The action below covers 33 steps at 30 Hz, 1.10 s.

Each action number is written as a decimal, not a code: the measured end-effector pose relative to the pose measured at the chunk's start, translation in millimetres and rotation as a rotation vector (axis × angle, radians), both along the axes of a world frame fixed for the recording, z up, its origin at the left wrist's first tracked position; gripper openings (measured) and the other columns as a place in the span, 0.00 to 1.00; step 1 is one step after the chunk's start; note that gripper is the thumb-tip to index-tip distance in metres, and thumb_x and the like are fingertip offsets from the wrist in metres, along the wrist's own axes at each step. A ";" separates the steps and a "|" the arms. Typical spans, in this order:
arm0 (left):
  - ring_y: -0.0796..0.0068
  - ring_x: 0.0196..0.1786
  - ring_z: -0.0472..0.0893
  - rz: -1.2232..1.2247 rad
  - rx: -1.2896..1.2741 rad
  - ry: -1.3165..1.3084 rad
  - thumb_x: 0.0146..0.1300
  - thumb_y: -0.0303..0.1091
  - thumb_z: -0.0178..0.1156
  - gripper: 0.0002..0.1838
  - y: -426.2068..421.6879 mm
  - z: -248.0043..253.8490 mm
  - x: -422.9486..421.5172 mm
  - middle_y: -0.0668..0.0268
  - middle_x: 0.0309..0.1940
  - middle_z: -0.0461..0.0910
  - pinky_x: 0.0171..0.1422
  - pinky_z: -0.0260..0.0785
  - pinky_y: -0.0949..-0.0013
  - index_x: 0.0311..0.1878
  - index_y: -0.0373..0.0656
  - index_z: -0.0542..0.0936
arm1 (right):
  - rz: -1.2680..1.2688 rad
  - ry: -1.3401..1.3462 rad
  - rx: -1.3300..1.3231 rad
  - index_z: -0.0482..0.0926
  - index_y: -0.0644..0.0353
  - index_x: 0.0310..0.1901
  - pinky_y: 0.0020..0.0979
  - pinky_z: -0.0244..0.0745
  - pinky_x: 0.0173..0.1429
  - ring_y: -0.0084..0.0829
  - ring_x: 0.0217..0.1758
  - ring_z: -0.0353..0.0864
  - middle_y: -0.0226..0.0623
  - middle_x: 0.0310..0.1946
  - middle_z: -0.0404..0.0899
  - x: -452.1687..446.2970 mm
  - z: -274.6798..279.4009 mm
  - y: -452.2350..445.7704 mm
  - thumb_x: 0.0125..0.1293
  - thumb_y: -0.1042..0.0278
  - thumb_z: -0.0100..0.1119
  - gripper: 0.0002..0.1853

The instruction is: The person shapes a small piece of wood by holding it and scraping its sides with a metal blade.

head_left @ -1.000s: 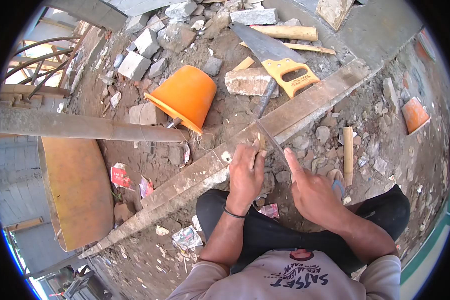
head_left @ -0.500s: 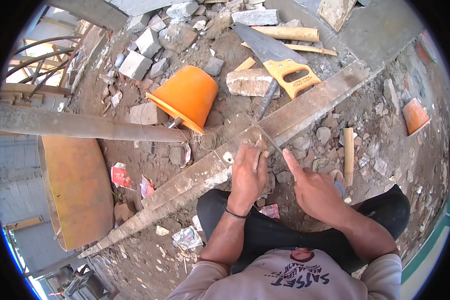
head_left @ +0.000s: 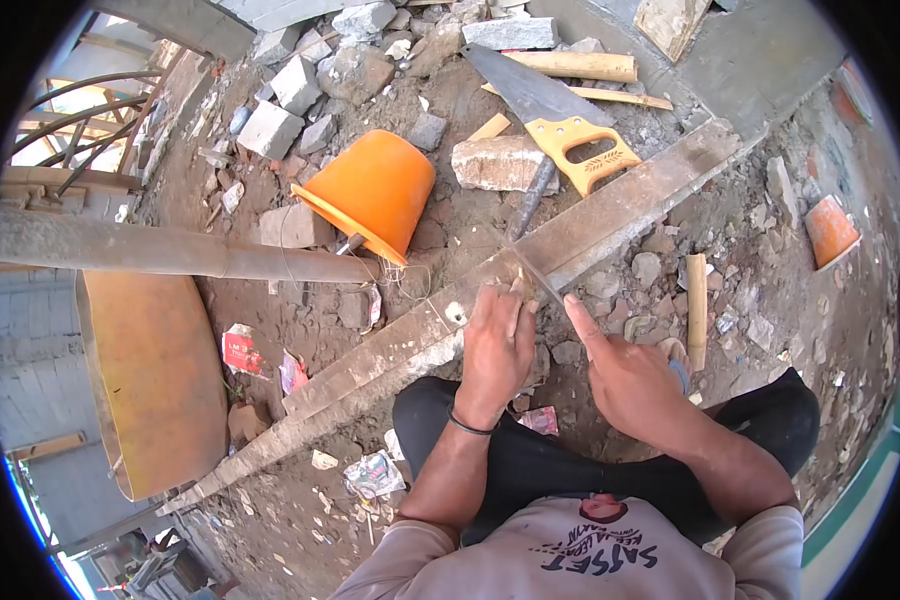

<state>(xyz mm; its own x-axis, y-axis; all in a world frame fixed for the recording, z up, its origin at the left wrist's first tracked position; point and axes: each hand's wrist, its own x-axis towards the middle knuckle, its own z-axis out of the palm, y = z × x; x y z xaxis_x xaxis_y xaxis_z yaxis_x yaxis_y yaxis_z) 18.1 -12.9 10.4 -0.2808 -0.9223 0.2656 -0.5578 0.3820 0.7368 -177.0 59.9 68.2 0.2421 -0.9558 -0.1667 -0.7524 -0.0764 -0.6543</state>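
My left hand [head_left: 497, 340] is closed around a short piece of pale wood or bamboo [head_left: 516, 300] at the near edge of a long timber beam [head_left: 620, 215]. In my right hand [head_left: 630, 375] is a thin dark knife [head_left: 540, 277]. Its handle is hidden in the palm, and my index finger lies along the blade. The blade slants up and left over the beam, close to the held piece. Beyond the beam lies a handsaw [head_left: 570, 130] with a yellow handle, beside a dark metal bar [head_left: 533, 200].
An orange bucket [head_left: 375, 190] lies tipped over beyond the beam. A bamboo pole [head_left: 170, 248] reaches in from the left, above a curved yellowish panel [head_left: 160, 385]. Broken blocks [head_left: 270, 130] lie at the far side. A bamboo piece [head_left: 697, 312] and an orange pot [head_left: 830, 232] are at right.
Both hands stay almost where they were. The knife and the held piece have shifted barely, if at all.
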 end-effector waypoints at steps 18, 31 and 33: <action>0.49 0.37 0.81 0.012 0.005 0.041 0.65 0.20 0.68 0.13 -2.1 1.1 -1.2 0.52 0.36 0.78 0.42 0.73 0.54 0.52 0.32 0.83 | 0.017 0.045 0.056 0.49 0.59 0.85 0.53 0.77 0.43 0.57 0.35 0.84 0.55 0.34 0.82 -1.6 4.3 2.3 0.70 0.77 0.55 0.43; 0.50 0.36 0.81 0.017 0.034 0.020 0.66 0.21 0.68 0.11 0.3 3.2 -0.8 0.52 0.35 0.78 0.41 0.73 0.55 0.51 0.32 0.83 | -0.043 -0.059 -0.100 0.48 0.60 0.85 0.54 0.77 0.46 0.59 0.37 0.84 0.58 0.38 0.82 2.5 2.2 2.4 0.70 0.78 0.53 0.43; 0.50 0.36 0.81 0.005 0.007 0.017 0.66 0.21 0.68 0.11 -0.2 -0.8 0.5 0.52 0.36 0.78 0.41 0.73 0.55 0.51 0.32 0.83 | 0.001 -0.032 0.036 0.48 0.60 0.85 0.54 0.77 0.45 0.58 0.37 0.84 0.57 0.37 0.82 -4.0 7.5 -3.1 0.70 0.78 0.53 0.43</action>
<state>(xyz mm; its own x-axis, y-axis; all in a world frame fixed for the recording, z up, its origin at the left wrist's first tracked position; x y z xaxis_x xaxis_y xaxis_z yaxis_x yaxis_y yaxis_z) 18.6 -13.1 9.6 -0.2713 -0.9256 0.2638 -0.5475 0.3739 0.7487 -181.0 56.8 75.7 0.2485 -0.9492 -0.1928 -0.7307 -0.0531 -0.6806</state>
